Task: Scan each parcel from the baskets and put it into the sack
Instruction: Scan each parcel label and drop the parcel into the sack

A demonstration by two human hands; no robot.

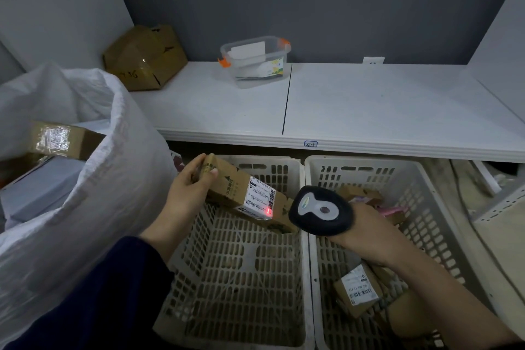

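Note:
My left hand [189, 187] grips one end of a long brown cardboard parcel [227, 185], held above the left basket [241, 264]. A red scanner dot glows on the lower edge of its white label [260, 200]. My right hand [366, 233] holds a black barcode scanner [319, 210] with its head aimed at that label, above the right basket [397, 179]. The right basket holds several brown parcels, one labelled [358, 288]. A big white woven sack [99, 179] stands open at the left with parcels [56, 139] inside it.
A white shelf [355, 105] runs above the baskets. On it lie a crumpled brown box [145, 58] at the back left and a clear plastic tub [255, 61] with orange clips. Grey walls close the back and both sides.

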